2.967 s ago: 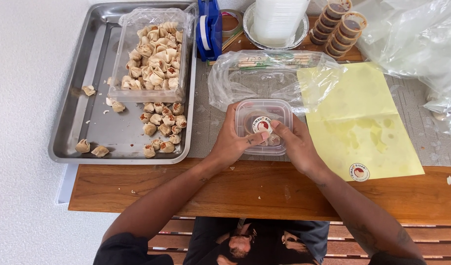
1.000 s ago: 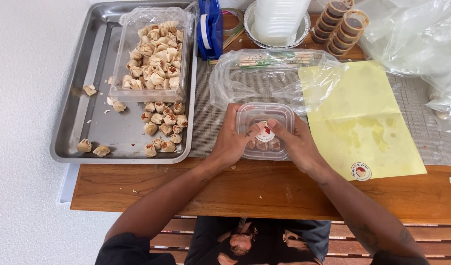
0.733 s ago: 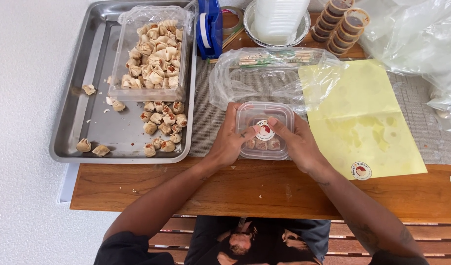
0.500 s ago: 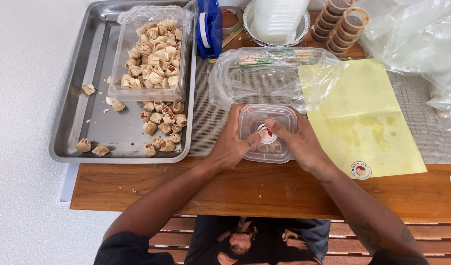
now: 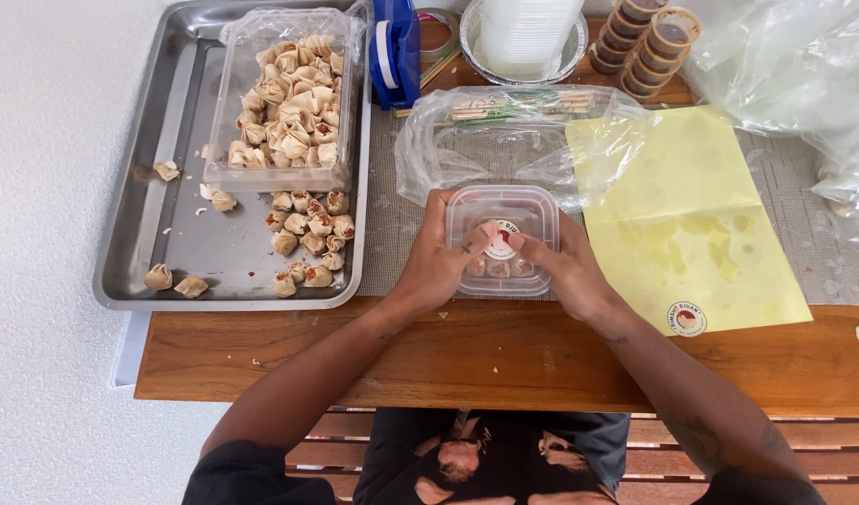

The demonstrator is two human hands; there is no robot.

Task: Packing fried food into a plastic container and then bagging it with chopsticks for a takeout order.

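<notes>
A small clear plastic box [image 5: 501, 208] with its lid on sits on the grey mat at the table's middle, with dumplings inside. A round sticker [image 5: 501, 241] lies on the lid. My left hand [image 5: 436, 264] grips the box's left side, its thumb pressing on the lid by the sticker. My right hand [image 5: 562, 269] holds the right side, with its fingertips on the sticker.
A metal tray [image 5: 158, 150] at the left holds loose dumplings [image 5: 305, 241] and a clear tub of dumplings [image 5: 287, 103]. Behind are a blue tape dispenser [image 5: 394, 51], a clear bag of skewers [image 5: 514, 131], stacked sauce cups [image 5: 649, 37], and a yellow sticker sheet [image 5: 691, 215] at right.
The box has stayed in place between both hands. My fingers have shifted over the lid, pressing the round sticker down.
</notes>
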